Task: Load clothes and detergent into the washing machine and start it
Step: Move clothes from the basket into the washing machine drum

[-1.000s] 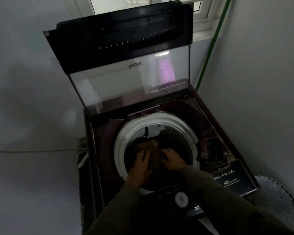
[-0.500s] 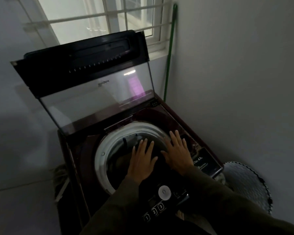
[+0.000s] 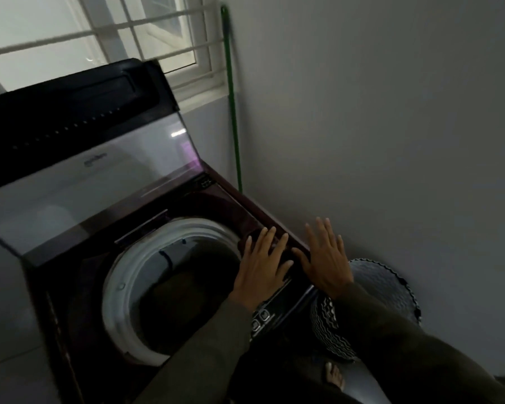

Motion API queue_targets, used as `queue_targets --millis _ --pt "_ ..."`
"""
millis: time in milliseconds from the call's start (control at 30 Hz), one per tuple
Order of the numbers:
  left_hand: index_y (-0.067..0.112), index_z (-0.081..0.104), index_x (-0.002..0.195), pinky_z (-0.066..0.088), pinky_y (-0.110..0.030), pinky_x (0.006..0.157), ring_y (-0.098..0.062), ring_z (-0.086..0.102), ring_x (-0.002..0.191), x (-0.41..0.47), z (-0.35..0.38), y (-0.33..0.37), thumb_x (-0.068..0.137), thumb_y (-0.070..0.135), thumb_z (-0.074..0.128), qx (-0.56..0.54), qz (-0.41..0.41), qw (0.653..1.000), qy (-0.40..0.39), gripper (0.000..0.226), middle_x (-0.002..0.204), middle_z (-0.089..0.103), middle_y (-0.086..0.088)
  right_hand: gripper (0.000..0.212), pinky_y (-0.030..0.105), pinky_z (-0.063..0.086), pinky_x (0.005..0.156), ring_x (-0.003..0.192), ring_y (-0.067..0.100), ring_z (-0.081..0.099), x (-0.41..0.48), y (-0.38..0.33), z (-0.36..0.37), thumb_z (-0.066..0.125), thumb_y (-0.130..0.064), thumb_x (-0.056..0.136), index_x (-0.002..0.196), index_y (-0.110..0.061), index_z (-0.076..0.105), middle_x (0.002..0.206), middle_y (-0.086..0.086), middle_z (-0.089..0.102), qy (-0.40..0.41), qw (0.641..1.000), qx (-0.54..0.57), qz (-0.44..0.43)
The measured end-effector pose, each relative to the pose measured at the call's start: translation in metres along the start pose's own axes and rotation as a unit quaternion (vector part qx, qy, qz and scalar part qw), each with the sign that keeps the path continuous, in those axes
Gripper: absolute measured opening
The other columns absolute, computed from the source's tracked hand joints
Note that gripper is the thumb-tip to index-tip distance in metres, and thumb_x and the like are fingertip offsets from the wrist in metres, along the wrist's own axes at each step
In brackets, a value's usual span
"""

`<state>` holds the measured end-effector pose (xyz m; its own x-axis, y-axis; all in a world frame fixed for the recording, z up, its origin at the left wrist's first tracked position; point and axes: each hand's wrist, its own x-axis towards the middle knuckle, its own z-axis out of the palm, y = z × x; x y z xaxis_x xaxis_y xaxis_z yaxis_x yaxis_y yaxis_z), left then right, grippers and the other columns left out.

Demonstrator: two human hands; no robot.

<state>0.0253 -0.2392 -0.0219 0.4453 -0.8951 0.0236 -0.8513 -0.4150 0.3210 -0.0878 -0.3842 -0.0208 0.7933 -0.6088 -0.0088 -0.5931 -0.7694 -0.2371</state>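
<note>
A dark maroon top-loading washing machine (image 3: 70, 290) stands with its glass lid (image 3: 79, 182) raised. Dark clothes (image 3: 184, 298) lie inside the white-rimmed drum (image 3: 114, 290). My left hand (image 3: 263, 269) hovers flat, fingers spread, over the machine's right side beside the drum. My right hand (image 3: 327, 258) is also spread and holds nothing, past the machine's right edge and above a patterned laundry basket (image 3: 388, 290). The control panel (image 3: 277, 307) with its buttons shows just below my left wrist.
A grey wall (image 3: 391, 141) runs close along the right. A green pole (image 3: 232, 106) leans in the corner by the barred window (image 3: 129, 33). The basket sits on the floor between machine and wall. My bare foot (image 3: 334, 376) shows at the bottom.
Both hands came out of the drum, leaving the clothes in it, and swung right with fingers spread. The view turned right, bringing the basket and wall into sight.
</note>
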Motion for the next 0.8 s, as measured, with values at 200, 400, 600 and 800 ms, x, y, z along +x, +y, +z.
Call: queue_targets --millis 200,400,600,800 --pt "0.028 0.013 0.158 0.002 -0.051 0.124 -0.021 -0.006 0.154 0.052 0.034 0.068 0.105 0.055 0.022 0.019 0.022 0.999 -0.039 0.061 0.167 0.005 -0.003 0.085 0.052 0.011 0.121 0.152 0.026 -0.007 0.001 0.083 0.0 0.01 -0.069 0.09 0.155 -0.016 0.02 0.165 0.01 0.006 -0.013 0.999 0.023 0.018" --pt "0.025 0.018 0.158 0.001 -0.053 0.124 -0.026 0.002 0.154 0.097 0.076 0.131 0.097 0.06 0.003 0.065 0.023 0.995 -0.075 0.071 0.166 0.014 -0.007 0.086 0.05 0.008 0.122 0.151 0.027 -0.01 -0.007 0.17 0.016 0.001 -0.065 0.088 0.157 -0.015 0.014 0.165 0.011 -0.001 -0.057 0.997 0.04 0.045" --pt "0.025 0.017 0.157 0.003 -0.053 0.124 -0.026 0.003 0.154 0.128 0.131 0.173 0.092 0.058 -0.003 0.064 0.008 0.988 -0.143 0.076 0.165 0.015 -0.007 0.068 0.05 0.002 0.123 0.151 0.022 -0.013 -0.025 0.237 0.057 0.029 -0.053 0.102 0.157 -0.016 0.014 0.165 0.007 -0.003 -0.133 0.983 0.08 0.101" --pt "0.026 0.017 0.158 0.002 -0.049 0.125 -0.023 0.004 0.154 0.132 0.182 0.185 0.094 0.058 0.001 0.053 0.019 0.978 -0.202 0.073 0.165 0.016 -0.003 0.073 0.051 0.01 0.122 0.152 0.025 -0.011 -0.039 0.294 0.103 0.046 -0.038 0.097 0.157 -0.015 0.01 0.165 0.009 -0.002 -0.201 0.96 0.092 0.172"
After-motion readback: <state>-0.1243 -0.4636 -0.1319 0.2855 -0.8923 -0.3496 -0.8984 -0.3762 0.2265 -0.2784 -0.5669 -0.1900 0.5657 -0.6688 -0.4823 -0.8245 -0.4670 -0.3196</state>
